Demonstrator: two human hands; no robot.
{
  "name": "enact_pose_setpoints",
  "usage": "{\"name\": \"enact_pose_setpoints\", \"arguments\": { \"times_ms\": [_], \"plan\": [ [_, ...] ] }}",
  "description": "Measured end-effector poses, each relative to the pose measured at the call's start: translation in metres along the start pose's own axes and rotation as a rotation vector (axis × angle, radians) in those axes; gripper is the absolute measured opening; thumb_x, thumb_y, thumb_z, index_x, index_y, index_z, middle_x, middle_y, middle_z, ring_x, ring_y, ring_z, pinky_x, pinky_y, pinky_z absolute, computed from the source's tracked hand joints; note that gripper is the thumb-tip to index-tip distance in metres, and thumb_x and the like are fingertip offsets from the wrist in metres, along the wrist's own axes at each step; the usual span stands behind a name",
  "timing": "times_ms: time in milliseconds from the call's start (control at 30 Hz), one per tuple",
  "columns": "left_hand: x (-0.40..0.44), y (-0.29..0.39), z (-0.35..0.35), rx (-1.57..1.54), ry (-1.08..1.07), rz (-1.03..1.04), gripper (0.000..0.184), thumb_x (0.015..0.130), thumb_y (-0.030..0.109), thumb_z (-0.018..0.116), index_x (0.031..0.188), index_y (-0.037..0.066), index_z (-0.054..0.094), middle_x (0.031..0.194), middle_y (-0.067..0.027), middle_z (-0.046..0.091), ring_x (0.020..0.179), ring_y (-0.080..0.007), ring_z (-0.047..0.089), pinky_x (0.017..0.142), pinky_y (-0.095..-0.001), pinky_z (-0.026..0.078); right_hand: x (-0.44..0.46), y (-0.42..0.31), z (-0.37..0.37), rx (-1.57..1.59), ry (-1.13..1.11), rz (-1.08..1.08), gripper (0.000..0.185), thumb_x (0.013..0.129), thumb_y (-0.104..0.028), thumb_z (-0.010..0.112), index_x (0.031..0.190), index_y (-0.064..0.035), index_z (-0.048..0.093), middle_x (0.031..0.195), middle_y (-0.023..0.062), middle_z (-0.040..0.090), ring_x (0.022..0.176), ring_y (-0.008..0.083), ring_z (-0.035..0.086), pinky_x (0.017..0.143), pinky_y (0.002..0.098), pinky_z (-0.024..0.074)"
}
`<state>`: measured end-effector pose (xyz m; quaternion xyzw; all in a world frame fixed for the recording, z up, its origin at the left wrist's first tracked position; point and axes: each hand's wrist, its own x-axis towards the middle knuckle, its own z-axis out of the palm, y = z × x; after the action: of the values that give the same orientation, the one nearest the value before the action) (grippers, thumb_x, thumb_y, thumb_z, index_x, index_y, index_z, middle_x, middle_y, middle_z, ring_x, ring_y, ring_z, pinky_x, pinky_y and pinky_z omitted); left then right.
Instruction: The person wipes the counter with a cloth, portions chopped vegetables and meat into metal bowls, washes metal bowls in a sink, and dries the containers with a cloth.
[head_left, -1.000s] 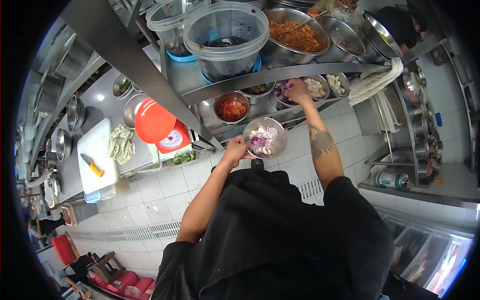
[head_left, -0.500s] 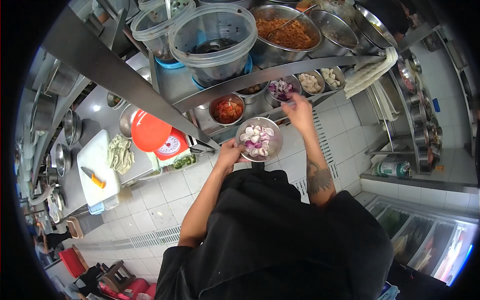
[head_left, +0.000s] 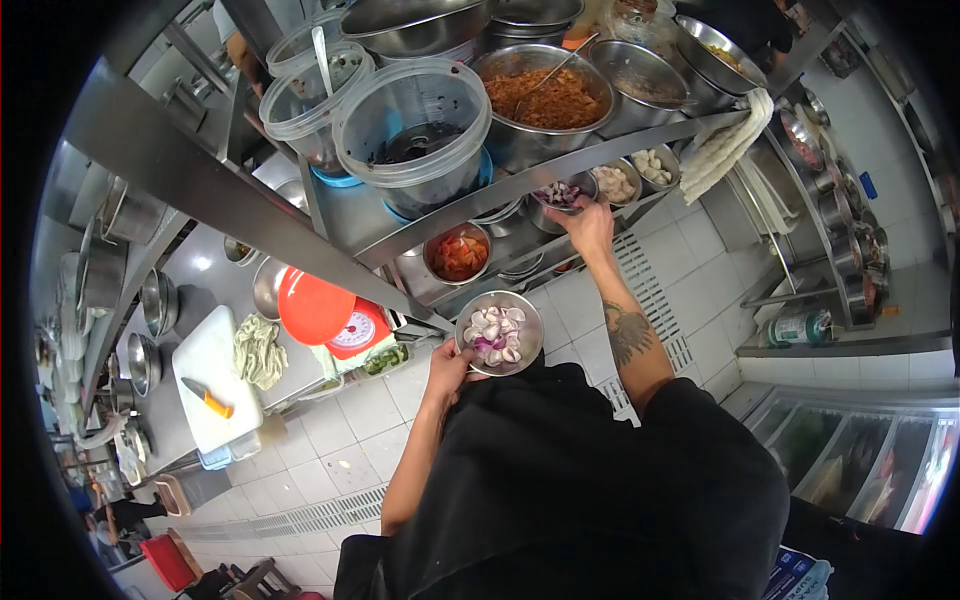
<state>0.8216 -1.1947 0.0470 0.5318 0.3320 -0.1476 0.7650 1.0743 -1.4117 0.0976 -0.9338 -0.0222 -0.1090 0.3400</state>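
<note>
In my left hand (head_left: 452, 368) is a small steel bowl (head_left: 537, 343), gripped by its rim. Peeled pieces of onion (head_left: 495, 332), white with some purple, lie inside it. My right hand (head_left: 590, 228) reaches to the lower shelf, its fingers closed on the near rim of another steel bowl (head_left: 588, 183) with chopped red onion (head_left: 560, 193). Nearby stand a bowl of cut tomato (head_left: 460, 255), a bowl of pale chunks (head_left: 614, 184) and a bowl of whitish cloves (head_left: 653, 165).
A steel shelf edge (head_left: 520, 185) runs above the small bowls. On it stand a clear plastic tub (head_left: 410, 130) and a pan of reddish-brown food (head_left: 550, 95). To the left are a steel post (head_left: 240, 190), a red scale (head_left: 358, 330) and a knife (head_left: 208, 398) on a white board (head_left: 215, 350).
My right hand has moved from above the red onion onto its bowl's rim, and the bowl has shifted slightly. My left hand keeps its bowl, now lower in view. The camera view has shifted.
</note>
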Motion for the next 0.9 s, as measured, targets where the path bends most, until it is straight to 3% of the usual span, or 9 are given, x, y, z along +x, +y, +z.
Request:
{"name": "enact_pose_setpoints", "arguments": {
  "times_ms": [233, 333, 367, 433, 500, 733, 833, 900],
  "plan": [
    [0.003, 0.000, -0.002, 0.041, -0.006, 0.009, 0.009, 0.085, -0.001, 0.052, 0.092, 0.000, 0.057, 0.076, -0.0022, 0.055, 0.068, -0.0156, 0.063, 0.061, -0.0330, 0.063, -0.027, -0.018, -0.053, -0.003, 0.091, 0.079, 0.054, 0.058, -0.040, 0.086, 0.086, 0.0005, 0.067, 0.114, 0.0267, 0.053, 0.098, 0.0396, 0.058, 0.084, 0.0439, 0.0486],
    [0.007, 0.000, 0.000, 0.028, -0.019, -0.018, 0.011, 0.084, -0.002, 0.053, 0.094, -0.001, 0.057, 0.081, -0.0053, 0.060, 0.070, -0.0171, 0.065, 0.061, -0.0336, 0.063, -0.067, 0.005, -0.082, 0.079, 0.187, -0.245, 0.041, 0.054, -0.024, 0.089, 0.078, -0.0017, 0.065, 0.129, 0.0273, 0.046, 0.113, 0.0386, 0.053, 0.093, 0.0434, 0.0459],
    [0.005, 0.005, 0.002, 0.021, -0.019, -0.020, 0.012, 0.084, -0.002, 0.053, 0.095, -0.001, 0.057, 0.083, -0.0070, 0.061, 0.072, -0.0179, 0.065, 0.060, -0.0336, 0.063, -0.081, 0.009, -0.092, 0.068, 0.196, -0.226, 0.041, 0.054, -0.024, 0.089, 0.078, -0.0017, 0.065, 0.129, 0.0273, 0.046, 0.113, 0.0386, 0.053, 0.093, 0.0434, 0.0459],
    [0.008, 0.007, 0.007, 0.028, -0.031, -0.040, 0.013, 0.084, -0.002, 0.053, 0.096, -0.002, 0.058, 0.086, -0.0087, 0.063, 0.073, -0.0186, 0.066, 0.059, -0.0336, 0.063, -0.106, 0.012, -0.116, 0.219, 0.229, -0.488, 0.043, 0.051, -0.027, 0.090, 0.075, -0.0021, 0.064, 0.133, 0.0276, 0.043, 0.119, 0.0410, 0.049, 0.098, 0.0452, 0.0418],
    [0.013, 0.008, 0.008, 0.073, -0.046, -0.062, 0.022, 0.082, -0.003, 0.052, 0.102, -0.001, 0.060, 0.091, -0.0097, 0.065, 0.076, -0.0191, 0.067, 0.059, -0.0336, 0.063, -0.125, -0.001, -0.130, 0.360, 0.261, -0.438, 0.043, 0.049, -0.028, 0.091, 0.072, -0.0031, 0.063, 0.136, 0.0265, 0.041, 0.120, 0.0405, 0.047, 0.100, 0.0459, 0.0389],
    [0.025, 0.010, 0.021, 0.071, -0.163, -0.092, 0.016, 0.084, -0.004, 0.052, 0.099, -0.004, 0.058, 0.093, -0.0145, 0.065, 0.075, -0.0223, 0.068, 0.058, -0.0331, 0.063, -0.168, -0.009, -0.107, 0.447, 0.258, -0.278, 0.039, 0.052, -0.022, 0.092, 0.073, -0.0035, 0.065, 0.138, 0.0250, 0.038, 0.124, 0.0383, 0.046, 0.101, 0.0426, 0.0373],
    [0.022, 0.016, 0.022, 0.109, -0.189, -0.115, 0.017, 0.083, -0.004, 0.053, 0.100, -0.004, 0.058, 0.094, -0.0160, 0.065, 0.075, -0.0235, 0.069, 0.059, -0.0332, 0.063, -0.167, -0.034, -0.132, 0.501, 0.311, -0.251, 0.037, 0.052, -0.019, 0.092, 0.071, -0.0035, 0.064, 0.140, 0.0246, 0.036, 0.125, 0.0388, 0.045, 0.102, 0.0441, 0.0385],
    [0.024, 0.013, 0.019, 0.094, -0.205, -0.115, 0.018, 0.083, -0.004, 0.053, 0.101, -0.004, 0.057, 0.094, -0.0165, 0.065, 0.075, -0.0242, 0.069, 0.059, -0.0331, 0.063, -0.170, -0.041, -0.141, 0.549, 0.452, -0.309, 0.041, 0.052, -0.025, 0.092, 0.073, -0.0033, 0.065, 0.140, 0.0248, 0.036, 0.125, 0.0383, 0.044, 0.102, 0.0445, 0.0368]
  ]
}}
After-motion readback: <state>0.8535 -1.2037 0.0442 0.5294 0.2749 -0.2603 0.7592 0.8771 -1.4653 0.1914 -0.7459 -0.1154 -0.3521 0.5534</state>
